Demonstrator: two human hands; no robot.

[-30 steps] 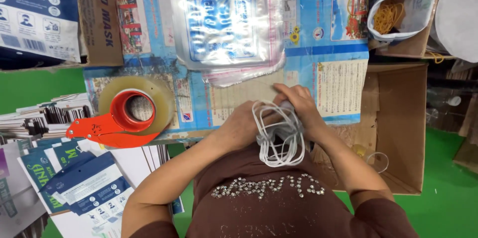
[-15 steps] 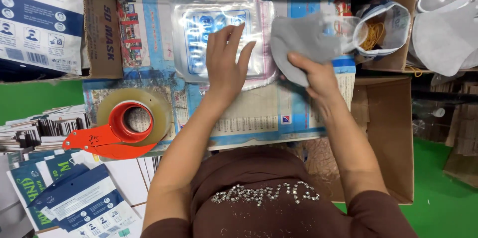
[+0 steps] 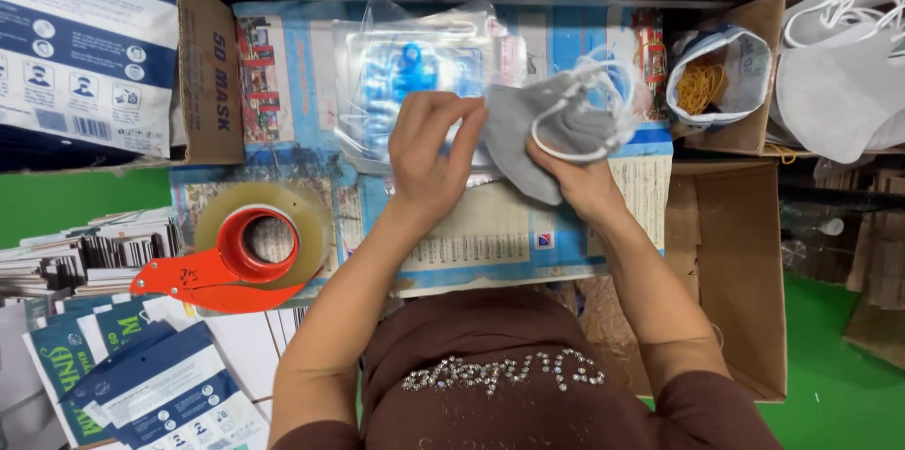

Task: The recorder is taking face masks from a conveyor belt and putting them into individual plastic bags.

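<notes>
**Two hands, a grey mask and a see-through bag**

The right hand is closing around a stack of grey face masks. The fingers are wrapping over the lower edge, and white ear loops are curling out at about 1 o'clock from the hand. The masks are sitting just right of the middle of the worktop, up off the paper.

The left hand is pinching the edge of a clear plastic bag with bent fingertips. The bag is lying at 11 o'clock from that hand, and blue print is showing through it. The bag and the masks are meeting right between the two hands.

Both hands are working over a printed paper sheet that is covering the worktop.

At 9 o'clock from the left hand, a big roll of clear tape in a red holder is lying flat. At 7 o'clock from it, blue and white paper packets are piling up.

At 10 o'clock, far from the hands, a cardboard box is standing with its flap open. At 2 o'clock from the right hand, a small bag of yellow rubber bands is sitting in a box. Farther out at 2 o'clock, more white masks are waiting in a heap.
</notes>
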